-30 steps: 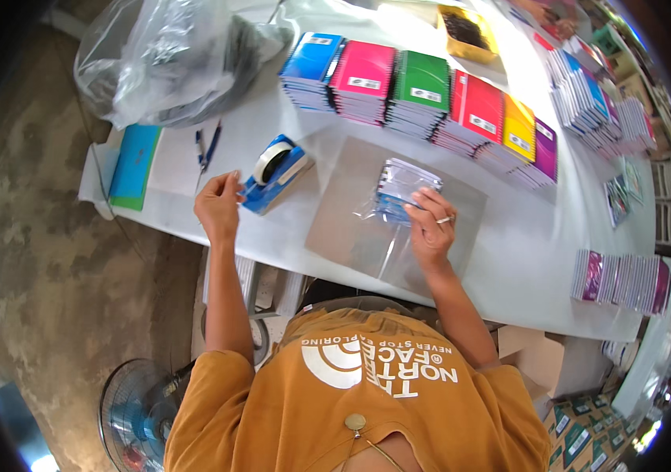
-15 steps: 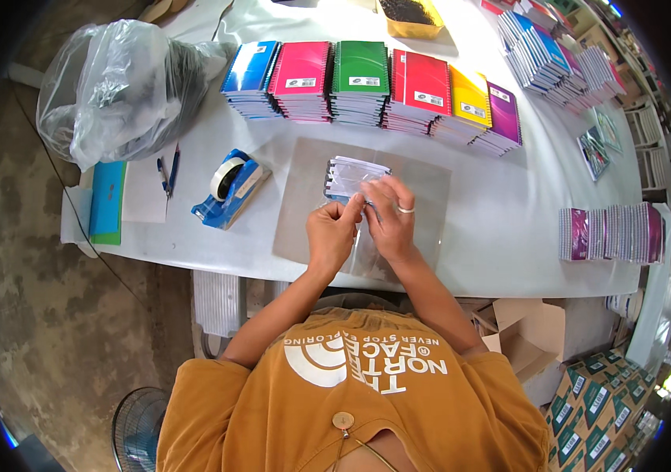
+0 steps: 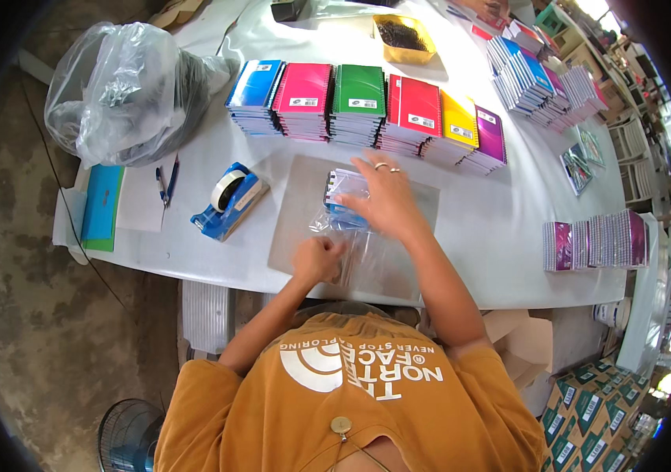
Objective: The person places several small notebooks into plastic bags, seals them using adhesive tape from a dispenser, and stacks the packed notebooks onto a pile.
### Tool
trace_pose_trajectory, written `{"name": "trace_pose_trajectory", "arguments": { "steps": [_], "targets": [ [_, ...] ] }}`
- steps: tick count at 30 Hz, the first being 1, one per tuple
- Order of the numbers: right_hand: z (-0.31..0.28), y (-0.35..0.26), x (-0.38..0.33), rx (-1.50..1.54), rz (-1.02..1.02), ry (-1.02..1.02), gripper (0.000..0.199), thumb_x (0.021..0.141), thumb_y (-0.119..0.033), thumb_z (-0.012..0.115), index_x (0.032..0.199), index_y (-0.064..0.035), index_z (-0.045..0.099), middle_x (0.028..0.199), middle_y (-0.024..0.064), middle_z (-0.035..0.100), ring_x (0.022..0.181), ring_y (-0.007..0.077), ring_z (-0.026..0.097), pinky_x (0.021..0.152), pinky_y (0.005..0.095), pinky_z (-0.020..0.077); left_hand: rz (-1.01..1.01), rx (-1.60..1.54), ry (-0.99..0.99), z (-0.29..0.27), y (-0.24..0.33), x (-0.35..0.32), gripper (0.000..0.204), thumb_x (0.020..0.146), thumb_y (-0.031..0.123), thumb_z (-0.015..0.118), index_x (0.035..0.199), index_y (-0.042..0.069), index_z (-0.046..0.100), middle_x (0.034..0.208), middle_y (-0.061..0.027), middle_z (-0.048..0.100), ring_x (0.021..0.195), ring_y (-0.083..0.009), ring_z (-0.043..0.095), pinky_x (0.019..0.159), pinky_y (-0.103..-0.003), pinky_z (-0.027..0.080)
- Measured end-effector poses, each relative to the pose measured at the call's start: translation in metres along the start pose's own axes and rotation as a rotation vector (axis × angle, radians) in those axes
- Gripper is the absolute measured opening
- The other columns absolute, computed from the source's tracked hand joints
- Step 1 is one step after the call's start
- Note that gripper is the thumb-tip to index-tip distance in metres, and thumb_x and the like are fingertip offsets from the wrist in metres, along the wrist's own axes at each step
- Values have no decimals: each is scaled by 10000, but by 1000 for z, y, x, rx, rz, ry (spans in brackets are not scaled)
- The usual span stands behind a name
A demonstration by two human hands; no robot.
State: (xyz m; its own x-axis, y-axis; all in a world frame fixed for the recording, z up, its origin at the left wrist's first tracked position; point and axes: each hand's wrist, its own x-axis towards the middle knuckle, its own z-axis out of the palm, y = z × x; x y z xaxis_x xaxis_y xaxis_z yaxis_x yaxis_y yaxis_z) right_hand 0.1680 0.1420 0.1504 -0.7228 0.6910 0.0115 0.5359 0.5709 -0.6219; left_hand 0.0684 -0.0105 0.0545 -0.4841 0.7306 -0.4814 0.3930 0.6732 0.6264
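Six stacks of spiral-bound notebooks are lined up along the far side of the white table (image 3: 501, 252): blue stack (image 3: 254, 94), pink stack (image 3: 302, 98), green stack (image 3: 358, 102), red stack (image 3: 408, 112), yellow stack (image 3: 457, 124), purple stack (image 3: 487, 140). One grey flat mat (image 3: 298, 212) is laid in front of them; on it a small bundle of notebooks in a clear plastic sleeve (image 3: 345, 206) is lying. The right hand (image 3: 383, 200) is spread flat, fingers open, pressed on top of the bundle. The left hand (image 3: 317, 259) is closed in a fist, pinching the near end of the clear sleeve just beside the bundle.

One blue tape dispenser with a white roll (image 3: 229, 200) is set left of the mat, near but apart. Further left: one blue pen (image 3: 165, 182) on a white sheet (image 3: 139, 206), one flat blue-and-green folder (image 3: 102, 206), one bulging clear plastic bag (image 3: 127, 90) at the table corner. One yellow tray with dark contents (image 3: 402, 35) is seen behind the stacks. More notebooks are fanned at far right (image 3: 528, 79) and stood in a row at the right edge (image 3: 599, 242); count cannot be told. Nothing is lying between hands and bundle.

Floor is bare concrete (image 3: 29, 315). One blue fan (image 3: 127, 436) is at lower left, cardboard boxes (image 3: 587, 409) at lower right.
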Motion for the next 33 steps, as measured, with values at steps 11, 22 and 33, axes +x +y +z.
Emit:
{"name": "trace_pose_trajectory", "arguments": {
  "steps": [11, 22, 33],
  "targets": [
    [-5, 48, 42, 483, -30, -146, 755, 772, -376, 729, 1360, -15, 423, 1233, 136, 587, 1065, 229, 594, 931, 322, 443, 182, -339, -421, 3, 9, -15, 355, 874, 371, 626, 851, 16, 636, 644, -37, 600, 550, -106, 536, 562, -275, 445],
    [-21, 12, -17, 630, -167, -92, 840, 600, -241, 858, 1310, -112, 426, 1217, 92, 540, 1170, 232, 494, 1017, 363, 355, 410, -1379, -466, -11, -41, 27, 649, 848, 451, 628, 1359, 129, 390, 1261, -51, 517, 1187, -195, 466, 1060, -352, 299],
    [56, -27, -14, 601, -243, 382, 169, 924, -96, 529, 1005, -6, 647, 1000, 175, 657, 1015, 335, 603, 874, 384, 471, 904, -378, 452, -84, 42, 20, 268, 976, 176, 449, 872, 41, 657, 790, -73, 645, 775, -211, 592, 727, -353, 424]
  ]
}}
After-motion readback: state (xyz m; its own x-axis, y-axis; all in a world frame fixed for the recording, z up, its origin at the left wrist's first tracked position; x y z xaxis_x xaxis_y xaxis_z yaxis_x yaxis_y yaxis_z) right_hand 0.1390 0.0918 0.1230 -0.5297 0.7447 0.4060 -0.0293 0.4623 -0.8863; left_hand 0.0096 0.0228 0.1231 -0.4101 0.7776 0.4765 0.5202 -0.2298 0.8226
